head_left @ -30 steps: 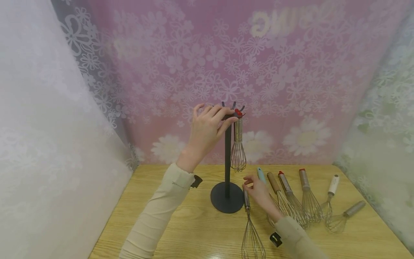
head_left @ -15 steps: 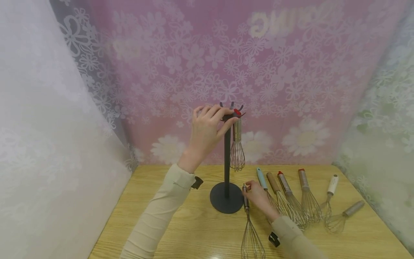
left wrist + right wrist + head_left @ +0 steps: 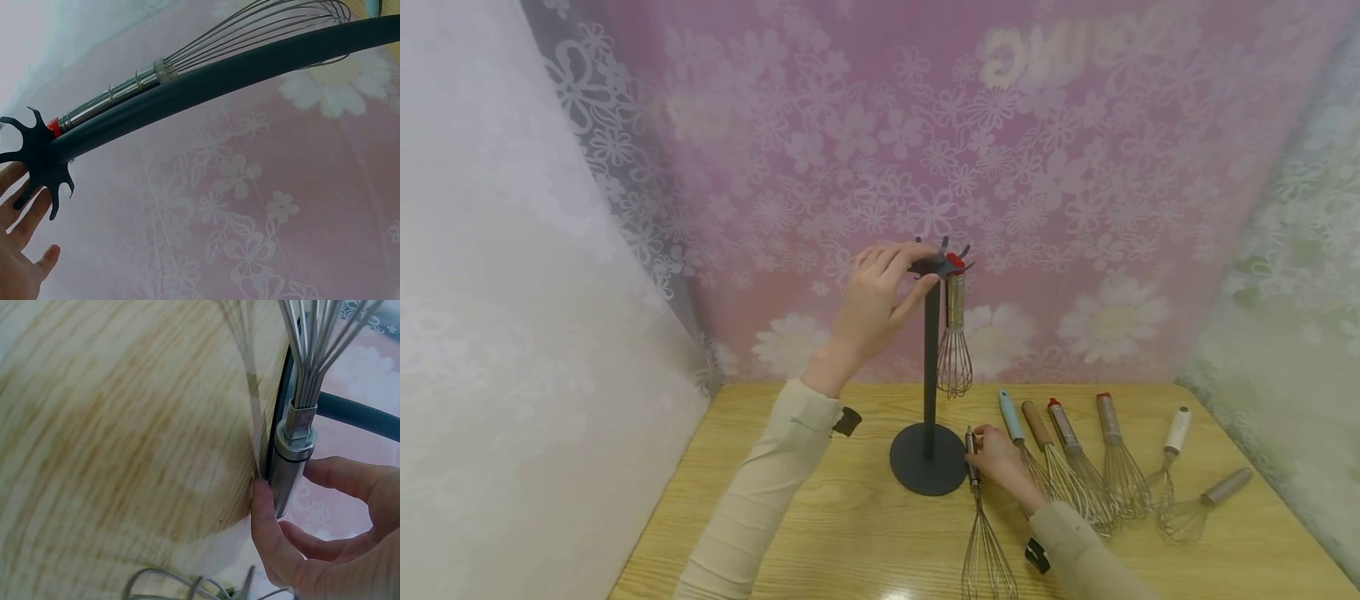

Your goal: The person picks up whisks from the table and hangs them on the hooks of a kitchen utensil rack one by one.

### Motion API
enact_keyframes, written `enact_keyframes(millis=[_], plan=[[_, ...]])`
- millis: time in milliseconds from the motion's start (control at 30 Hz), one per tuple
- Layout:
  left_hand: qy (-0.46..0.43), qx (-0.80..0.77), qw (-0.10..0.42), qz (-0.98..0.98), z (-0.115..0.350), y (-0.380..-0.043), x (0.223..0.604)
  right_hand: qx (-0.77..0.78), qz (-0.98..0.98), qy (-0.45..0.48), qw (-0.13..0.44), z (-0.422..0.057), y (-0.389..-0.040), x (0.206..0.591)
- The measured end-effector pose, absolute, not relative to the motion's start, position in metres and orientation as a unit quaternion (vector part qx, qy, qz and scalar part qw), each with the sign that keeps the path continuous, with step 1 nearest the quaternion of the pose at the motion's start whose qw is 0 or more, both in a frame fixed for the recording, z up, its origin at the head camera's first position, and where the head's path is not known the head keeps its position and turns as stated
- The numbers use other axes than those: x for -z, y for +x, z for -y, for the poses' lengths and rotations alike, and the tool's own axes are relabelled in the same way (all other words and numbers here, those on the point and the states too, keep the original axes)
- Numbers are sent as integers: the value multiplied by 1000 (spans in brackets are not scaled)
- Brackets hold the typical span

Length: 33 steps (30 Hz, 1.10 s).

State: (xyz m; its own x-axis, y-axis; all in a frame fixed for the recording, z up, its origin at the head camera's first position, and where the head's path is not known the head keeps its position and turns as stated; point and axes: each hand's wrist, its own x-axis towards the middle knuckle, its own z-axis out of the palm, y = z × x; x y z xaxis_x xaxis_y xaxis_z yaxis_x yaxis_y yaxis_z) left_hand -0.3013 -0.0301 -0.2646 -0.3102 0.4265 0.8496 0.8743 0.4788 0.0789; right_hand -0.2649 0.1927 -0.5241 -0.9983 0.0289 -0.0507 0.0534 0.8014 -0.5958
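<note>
A black stand [image 3: 930, 358] with a crown of hooks rises at the middle of the table. From one hook hangs a steel whisk [image 3: 955, 307] with a red end, wires down. My left hand [image 3: 874, 296] is at the hooks, fingers extended against the crown, its thumb apart from it in the left wrist view. Right of the stand's round base, a long steel-handled whisk [image 3: 976, 493] lies with its wires toward me. My right hand [image 3: 1002, 463] pinches its handle near the end; thumb and fingers sit on either side of the handle [image 3: 289, 475] in the right wrist view.
To the right lie several more whisks: one with a turquoise handle [image 3: 1011, 417], one wooden-handled [image 3: 1037, 422], some steel ones with red ends [image 3: 1063, 423], a white-handled one [image 3: 1177, 431] and a small grey one [image 3: 1227, 486]. Flowered curtains [image 3: 1037, 208] enclose the wood-grain table [image 3: 820, 542].
My right hand has come down onto the whisk's handle and its fingers have closed on it. My left hand has eased slightly back, its thumb lower and away from the hooks.
</note>
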Motion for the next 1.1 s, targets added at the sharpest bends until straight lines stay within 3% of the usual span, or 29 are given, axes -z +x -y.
enact_keyframes(millis=[433,1100], plan=[[-448,244,364,779,45,-304,262,322,-945,20,47,-195,-267,528],[-449,193,369,791,49,-302,257,400,-914,35,47,-203,-263,528]])
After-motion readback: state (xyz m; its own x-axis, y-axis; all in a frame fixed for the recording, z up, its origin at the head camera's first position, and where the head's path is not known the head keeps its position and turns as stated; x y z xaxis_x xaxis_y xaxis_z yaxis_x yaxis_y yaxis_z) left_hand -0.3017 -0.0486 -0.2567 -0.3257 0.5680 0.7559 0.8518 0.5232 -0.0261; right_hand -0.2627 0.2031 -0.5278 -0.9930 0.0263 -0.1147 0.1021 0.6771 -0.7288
